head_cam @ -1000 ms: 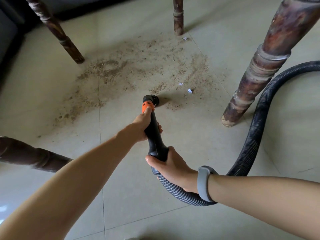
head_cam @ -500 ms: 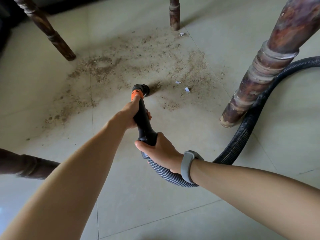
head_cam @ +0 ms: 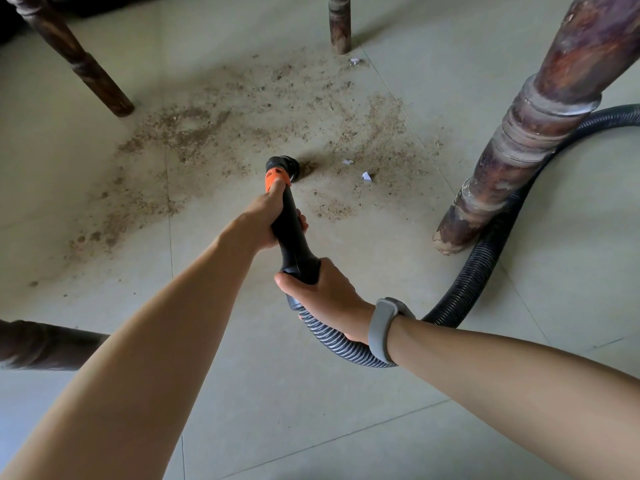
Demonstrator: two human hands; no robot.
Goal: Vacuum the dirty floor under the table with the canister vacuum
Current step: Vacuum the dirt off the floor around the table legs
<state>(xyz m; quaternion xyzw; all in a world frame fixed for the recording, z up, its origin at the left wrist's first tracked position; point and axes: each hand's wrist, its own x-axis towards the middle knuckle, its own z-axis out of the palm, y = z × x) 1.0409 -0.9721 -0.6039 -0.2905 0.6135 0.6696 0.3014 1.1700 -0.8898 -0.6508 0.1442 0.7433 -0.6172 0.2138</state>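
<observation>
Left hand [head_cam: 261, 221] grips the black vacuum wand [head_cam: 292, 233] near its orange collar; right hand [head_cam: 329, 299] grips the wand's rear end where the hose [head_cam: 481, 271] joins. Nozzle [head_cam: 284, 166] at 12 o'clock of both hands, in the dirt [head_cam: 221, 129]. Count: four desk legs [head_cam: 519, 133], three paper scraps [head_cam: 366, 176].

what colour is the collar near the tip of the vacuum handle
Orange, on the collar of the black vacuum handle, in the head view.

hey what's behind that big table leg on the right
The black ribbed hose curves round the far side of the big table leg, touching its base, then runs off right. The stretch directly behind the leg is covered, and so is any floor dirt there.
</observation>
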